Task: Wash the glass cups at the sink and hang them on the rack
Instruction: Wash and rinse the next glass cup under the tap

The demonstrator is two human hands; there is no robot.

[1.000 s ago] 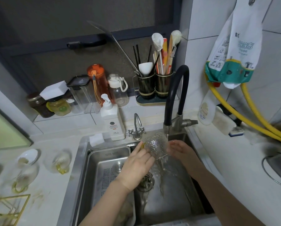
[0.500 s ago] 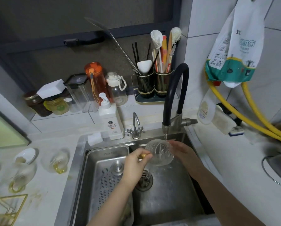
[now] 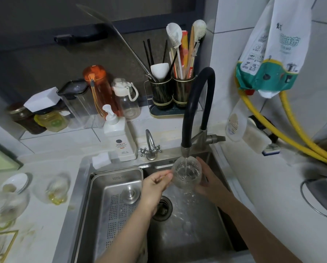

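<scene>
Both hands on the cup (image 3: pixel 186 172): left hand (image 3: pixel 155 185) pinching its handle, right hand (image 3: pixel 209 182) cupping its far side; mouth up between them under the tap (image 3: pixel 185 150).

**One head-worn view, looking down into the sink**

A single wide-angle camera sits on the person's head and faces forward and down. The sink (image 3: pixel 120 215) fills the lower middle, close below the lens, with both forearms reaching in from the bottom edge. The black faucet (image 3: pixel 195 103) stands near the centre, and the dark window (image 3: pixel 82 35) spans the top. The counter (image 3: pixel 41 215) runs off the left edge and the tiled wall (image 3: pixel 320 130) closes the right. Straight lines bow toward the borders. No second view exists, so nothing overlaps.
</scene>
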